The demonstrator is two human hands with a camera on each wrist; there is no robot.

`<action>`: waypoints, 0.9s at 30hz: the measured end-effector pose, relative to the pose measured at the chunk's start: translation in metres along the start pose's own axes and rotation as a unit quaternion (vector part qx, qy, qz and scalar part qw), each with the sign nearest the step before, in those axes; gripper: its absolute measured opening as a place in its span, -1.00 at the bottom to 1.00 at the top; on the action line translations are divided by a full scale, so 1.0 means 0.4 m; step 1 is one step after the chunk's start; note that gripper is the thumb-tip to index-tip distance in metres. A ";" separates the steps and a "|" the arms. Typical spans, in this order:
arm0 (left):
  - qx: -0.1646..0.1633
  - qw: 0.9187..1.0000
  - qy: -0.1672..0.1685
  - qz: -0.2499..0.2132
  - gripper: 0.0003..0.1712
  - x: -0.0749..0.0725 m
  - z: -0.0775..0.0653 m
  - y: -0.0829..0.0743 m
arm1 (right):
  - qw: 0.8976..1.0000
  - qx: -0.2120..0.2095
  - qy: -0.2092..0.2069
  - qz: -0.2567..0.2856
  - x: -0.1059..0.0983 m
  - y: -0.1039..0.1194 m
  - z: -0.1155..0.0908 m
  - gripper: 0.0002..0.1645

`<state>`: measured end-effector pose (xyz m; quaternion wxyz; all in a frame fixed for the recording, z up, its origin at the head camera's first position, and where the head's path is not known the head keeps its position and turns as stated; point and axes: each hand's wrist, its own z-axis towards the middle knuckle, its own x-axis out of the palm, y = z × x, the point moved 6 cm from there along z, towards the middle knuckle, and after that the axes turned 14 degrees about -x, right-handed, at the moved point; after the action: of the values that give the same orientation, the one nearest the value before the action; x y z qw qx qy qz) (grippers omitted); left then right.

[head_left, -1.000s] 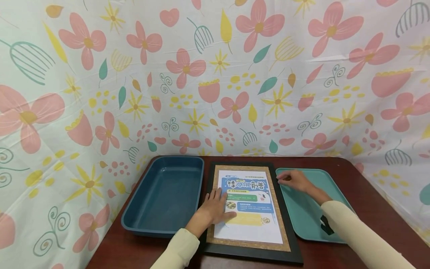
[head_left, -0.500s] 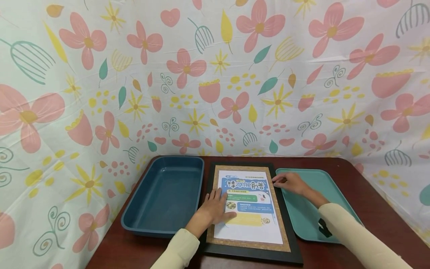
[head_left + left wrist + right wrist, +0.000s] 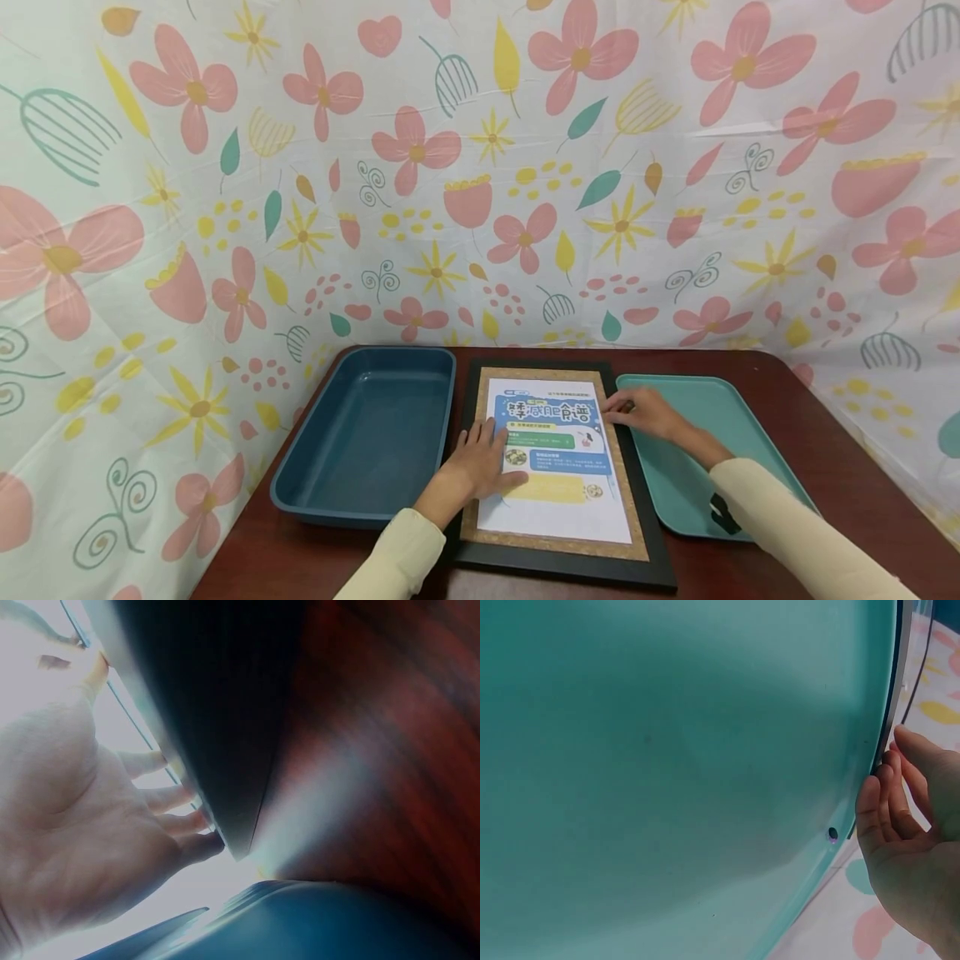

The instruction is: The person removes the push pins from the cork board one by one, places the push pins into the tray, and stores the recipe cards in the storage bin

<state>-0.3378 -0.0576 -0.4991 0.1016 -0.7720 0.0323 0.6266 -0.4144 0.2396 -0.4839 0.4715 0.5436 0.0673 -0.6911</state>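
The printed sheet point(image 3: 551, 523) lies on the black-framed cork board point(image 3: 562, 571), low centre of the frame. The left hand point(image 3: 468, 467) rests spread over the sheet's left edge, hiding part of the print. At upper right of the sheet, the right hand point(image 3: 643, 412) has its fingertips near the board's edge; whether they pinch anything cannot be told. A deep blue bin point(image 3: 375, 442) stands lower left; a teal tray point(image 3: 678, 496) lies lower right, where the right sleeve point(image 3: 795, 521) partly covers a black object point(image 3: 722, 512). Floral fabric point(image 3: 480, 83) backs the worktop point(image 3: 255, 558).
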 end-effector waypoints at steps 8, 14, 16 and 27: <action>0.001 1.000 0.001 0.001 0.04 -0.003 -0.003 -0.004 | 0.999 -0.033 0.011 0.007 0.008 0.018 -0.005 -0.79; 0.002 1.000 -0.001 -0.005 0.04 -0.006 -0.005 -0.002 | 0.998 -0.054 0.011 0.019 0.009 0.029 -0.008 -0.80; 0.002 1.000 -0.001 -0.005 0.04 -0.005 -0.005 -0.002 | 0.998 -0.053 0.011 0.021 0.011 0.031 -0.009 -0.80; 0.003 1.000 -0.010 0.000 0.05 -0.006 0.001 -0.003 | 0.998 -0.052 0.009 0.019 0.014 0.040 -0.014 -0.82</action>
<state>-0.3384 -0.0565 -0.4966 0.1038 -0.7657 0.0330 0.6339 -0.3989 0.2311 -0.4838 0.5120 0.5259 0.0972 -0.6722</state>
